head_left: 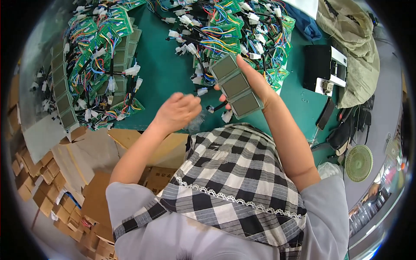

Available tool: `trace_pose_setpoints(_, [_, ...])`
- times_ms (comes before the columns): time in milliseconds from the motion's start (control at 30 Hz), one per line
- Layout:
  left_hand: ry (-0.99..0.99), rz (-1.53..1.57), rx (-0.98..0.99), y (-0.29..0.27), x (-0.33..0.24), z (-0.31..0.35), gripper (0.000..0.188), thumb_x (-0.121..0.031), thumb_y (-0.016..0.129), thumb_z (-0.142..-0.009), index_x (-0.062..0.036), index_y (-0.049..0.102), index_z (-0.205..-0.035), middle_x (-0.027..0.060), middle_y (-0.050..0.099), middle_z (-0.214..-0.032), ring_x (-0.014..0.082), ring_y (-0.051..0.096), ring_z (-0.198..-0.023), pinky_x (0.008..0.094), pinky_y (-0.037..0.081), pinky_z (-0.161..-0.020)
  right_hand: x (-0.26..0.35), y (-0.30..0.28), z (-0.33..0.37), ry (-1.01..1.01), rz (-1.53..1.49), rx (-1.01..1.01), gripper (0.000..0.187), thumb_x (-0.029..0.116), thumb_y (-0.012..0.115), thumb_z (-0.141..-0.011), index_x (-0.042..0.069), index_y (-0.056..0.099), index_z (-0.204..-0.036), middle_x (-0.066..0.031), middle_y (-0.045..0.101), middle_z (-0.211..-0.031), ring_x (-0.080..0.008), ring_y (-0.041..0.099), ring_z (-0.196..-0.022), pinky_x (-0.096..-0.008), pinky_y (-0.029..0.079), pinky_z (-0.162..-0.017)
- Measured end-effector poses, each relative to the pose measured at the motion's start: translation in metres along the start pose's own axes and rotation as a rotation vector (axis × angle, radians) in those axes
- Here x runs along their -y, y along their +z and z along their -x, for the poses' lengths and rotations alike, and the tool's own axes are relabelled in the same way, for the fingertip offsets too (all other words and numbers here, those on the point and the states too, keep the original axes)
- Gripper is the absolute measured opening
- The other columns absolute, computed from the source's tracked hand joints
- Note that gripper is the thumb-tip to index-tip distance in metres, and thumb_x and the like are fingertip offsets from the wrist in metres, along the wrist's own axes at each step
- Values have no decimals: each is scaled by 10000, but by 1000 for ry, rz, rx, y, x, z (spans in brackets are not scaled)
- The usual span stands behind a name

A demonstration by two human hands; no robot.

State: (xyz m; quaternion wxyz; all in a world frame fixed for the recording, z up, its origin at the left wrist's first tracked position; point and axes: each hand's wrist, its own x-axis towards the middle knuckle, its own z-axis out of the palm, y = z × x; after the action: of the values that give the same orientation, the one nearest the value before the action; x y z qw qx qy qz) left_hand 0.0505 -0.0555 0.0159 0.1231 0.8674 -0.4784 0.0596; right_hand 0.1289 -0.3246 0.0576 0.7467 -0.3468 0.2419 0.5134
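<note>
My right hand [258, 82] grips a circuit board with three grey display screens [236, 84], its screens facing up. The thumb lies along the board's right edge, and fingertips show at its left side. White connectors on dark wires [226, 115] hang by its lower end. To the left, my left hand [177, 113] is curled into a fist above the table's near edge. Whatever may be inside the fist is hidden. Crumpled clear plastic film [195, 123] shows just beside it; I cannot tell whether the fingers touch it.
Wired green circuit boards [225, 32] are heaped at the far middle of the green table [158, 56]. Another heap [99, 47] lies at the left, beside a row of display boards [62, 95]. A black-and-white machine [323, 69] and a small green fan [358, 163] stand at the right.
</note>
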Motion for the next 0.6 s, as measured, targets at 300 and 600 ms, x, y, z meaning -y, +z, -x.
trace_pose_setpoints(300, [-719,1639,527,-9,-7,-16,457,-440,487,-1016,-89,722,-841,26,672,-890,166,605,-838,335,465,-757,9,39,57,-402,551,355,853,706,554,-873,3,485,-1352,-162,660,-1173,-231,679,-940,-348,559,-807])
trace_pose_setpoints(600, [-520,2631,366,-35,-19,-37,820,-652,387,-980,-26,325,-1506,135,500,-1442,242,483,-1340,404,442,-1061,15,83,95,-734,1795,288,719,538,828,-680,145,658,-1258,-142,533,-1408,-351,493,-1302,-501,379,-1083])
